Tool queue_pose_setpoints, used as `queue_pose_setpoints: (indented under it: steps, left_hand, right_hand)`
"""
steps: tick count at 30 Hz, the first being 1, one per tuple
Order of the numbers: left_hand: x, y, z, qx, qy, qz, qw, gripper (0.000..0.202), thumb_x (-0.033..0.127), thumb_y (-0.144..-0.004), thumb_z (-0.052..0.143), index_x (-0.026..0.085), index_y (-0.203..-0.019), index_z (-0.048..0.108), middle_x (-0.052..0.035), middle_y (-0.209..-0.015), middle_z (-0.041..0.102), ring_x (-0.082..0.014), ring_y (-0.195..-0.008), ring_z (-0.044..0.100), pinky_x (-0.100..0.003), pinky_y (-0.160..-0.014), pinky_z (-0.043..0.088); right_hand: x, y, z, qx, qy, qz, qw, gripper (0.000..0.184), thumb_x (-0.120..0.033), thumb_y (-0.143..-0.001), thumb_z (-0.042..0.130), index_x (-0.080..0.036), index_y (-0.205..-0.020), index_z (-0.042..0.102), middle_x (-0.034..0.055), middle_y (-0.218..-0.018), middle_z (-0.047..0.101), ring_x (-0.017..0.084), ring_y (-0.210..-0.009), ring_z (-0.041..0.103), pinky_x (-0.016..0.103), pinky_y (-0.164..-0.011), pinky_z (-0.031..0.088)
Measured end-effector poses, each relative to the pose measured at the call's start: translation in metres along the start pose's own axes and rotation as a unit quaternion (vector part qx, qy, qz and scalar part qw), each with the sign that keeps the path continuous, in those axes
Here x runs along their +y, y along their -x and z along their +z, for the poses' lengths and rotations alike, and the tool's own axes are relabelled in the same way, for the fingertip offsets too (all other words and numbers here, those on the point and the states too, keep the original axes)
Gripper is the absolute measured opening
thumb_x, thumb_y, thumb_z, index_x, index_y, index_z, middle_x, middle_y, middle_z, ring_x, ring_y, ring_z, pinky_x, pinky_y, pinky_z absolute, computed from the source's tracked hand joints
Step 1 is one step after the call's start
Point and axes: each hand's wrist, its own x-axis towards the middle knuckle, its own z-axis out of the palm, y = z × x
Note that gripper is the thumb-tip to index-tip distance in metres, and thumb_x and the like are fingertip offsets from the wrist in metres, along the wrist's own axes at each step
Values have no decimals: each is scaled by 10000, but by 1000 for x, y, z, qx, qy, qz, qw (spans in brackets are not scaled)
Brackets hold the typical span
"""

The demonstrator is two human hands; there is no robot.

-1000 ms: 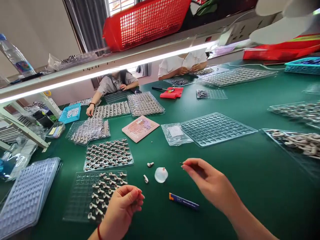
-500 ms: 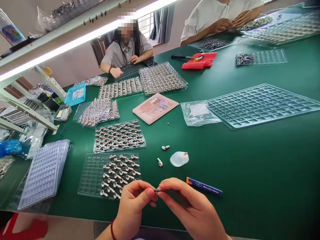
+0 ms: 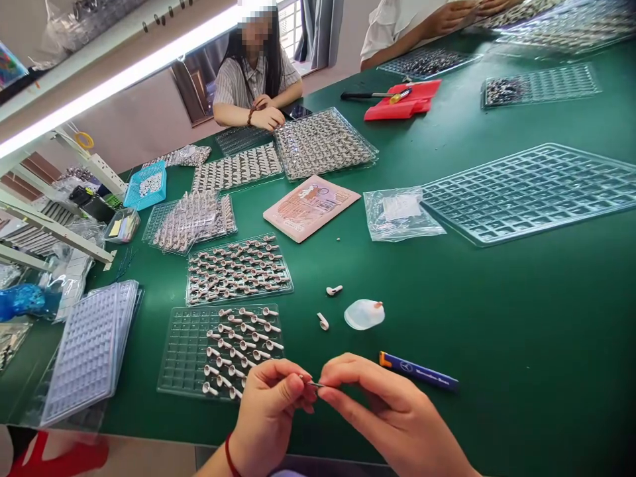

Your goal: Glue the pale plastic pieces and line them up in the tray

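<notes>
My left hand (image 3: 271, 411) is closed in a pinch near the table's front edge, with a red cord on the wrist. Its fingertips hold something tiny, mostly hidden. My right hand (image 3: 392, 414) is closed on one end of a thin dark piece (image 3: 315, 384), whose other end meets the left fingertips. Just beyond lie two loose white earbud shells, one lying sideways (image 3: 334, 290) and one slanted (image 3: 322, 321). Beside them sits a translucent white pad (image 3: 365, 315) with a small brownish bit on its rim. A blue stick-shaped tool (image 3: 420, 371) with an orange end lies behind my right hand.
A clear tray (image 3: 181, 358) partly filled with earbud shells stands at left, another filled tray (image 3: 238, 268) behind it. Stacked whitish trays (image 3: 89, 351) are farther left. A pink packet (image 3: 311, 207), plastic bag (image 3: 402, 215) and large clear tray (image 3: 536, 192) lie beyond. Two people sit across.
My hands have drawn slightly apart, so more of the thin dark piece shows between them. The view has shifted a little. The striped-shirt person's hand has moved right, toward the stacked trays.
</notes>
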Motion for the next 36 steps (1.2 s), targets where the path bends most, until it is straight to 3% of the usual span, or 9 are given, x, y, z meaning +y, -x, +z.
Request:
queue_pose_setpoints:
  steps: [5, 12, 16, 22, 29, 36]
  left_hand:
    - [3, 0, 3, -3, -18, 30, 999, 305, 379, -531, 946, 162, -631, 757, -10, -600, 661, -70, -508, 547, -178, -522, 413]
    - [3, 1, 0, -16, -102, 87, 991, 273, 392, -663, 878, 163, -687, 730, 2, -624, 633, -79, -529, 541, -191, -539, 424]
    - [3, 1, 2, -12, -97, 77, 992, 301, 423, -661, 873, 161, -696, 730, -2, -622, 634, -86, -528, 540, -203, -544, 436]
    - [4, 1, 4, -6, -77, 60, 995, 319, 445, -629, 886, 153, -661, 761, -21, -602, 632, -99, -542, 542, -216, -544, 442]
    - [1, 1, 3, 13, -36, 13, 999, 328, 436, -557, 924, 163, -656, 772, -24, -603, 639, -93, -535, 543, -201, -523, 429]
    - [1, 2, 3, -15, -20, 14, 1000, 275, 397, -572, 927, 175, -651, 784, -19, -612, 638, -79, -538, 544, -184, -524, 424]
  right_hand:
    - [-1, -5, 0, -4, 14, 2, 1000, 165, -307, -890, 636, -218, -760, 685, 16, -688, 698, 133, -619, 662, 198, -579, 552]
    - [-1, -5, -1, 6, 13, -21, 1000, 107, -277, -873, 671, -235, -778, 695, -6, -689, 711, 118, -599, 667, 173, -559, 539]
    - [2, -3, -2, -2, -10, -24, 1000, 64, -231, -874, 663, -236, -842, 719, 5, -743, 732, 127, -647, 691, 178, -589, 557]
    - [1, -1, 0, 28, -48, 12, 998, 124, -298, -883, 650, -213, -808, 700, 39, -716, 700, 151, -646, 674, 217, -591, 566]
    - [2, 0, 7, 47, -61, -7, 997, 98, -263, -892, 637, -216, -819, 681, 39, -740, 651, 147, -668, 645, 228, -600, 554]
    - [3, 2, 9, 59, -63, -24, 996, 77, -217, -894, 625, -221, -833, 672, 24, -735, 629, 132, -660, 624, 219, -585, 539]
